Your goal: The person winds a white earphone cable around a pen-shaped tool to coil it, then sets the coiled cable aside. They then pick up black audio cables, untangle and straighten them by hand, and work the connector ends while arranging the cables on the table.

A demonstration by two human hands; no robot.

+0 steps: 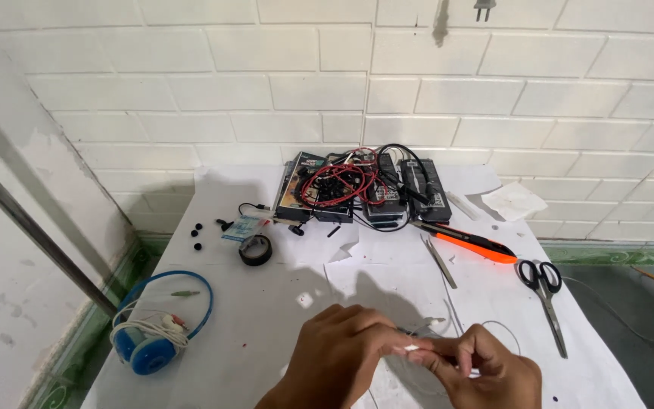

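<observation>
The left hand (334, 356) is curled almost closed, its fingertips pinched on a thin white wire (448, 322) at the near edge of the table (266, 318). The right hand (486, 371) is also closed to a pinch, and the same wire is gripped by it just beside the left fingertips, with a small white piece held between the two. Whether that piece is tape or the wire's own end cannot be told.

As far as can be judged, the work is only partly done: the wire is in hand, a loose loop of it lies on the paper-covered top, and the tools around it are set down.

A roll of black tape (255, 250), round and glossy, is placed near the middle. An orange and black utility knife (471, 242), long and slim, is laid beside metal tweezers (440, 261). Black-handled scissors (543, 291) with steel blades are seen to the right. A tangle of red and black wires (342, 185) is heaped on dark rectangular boxes at the wall. Blue headphones (153, 333), smooth plastic with a curved band, are left at the left edge.
</observation>
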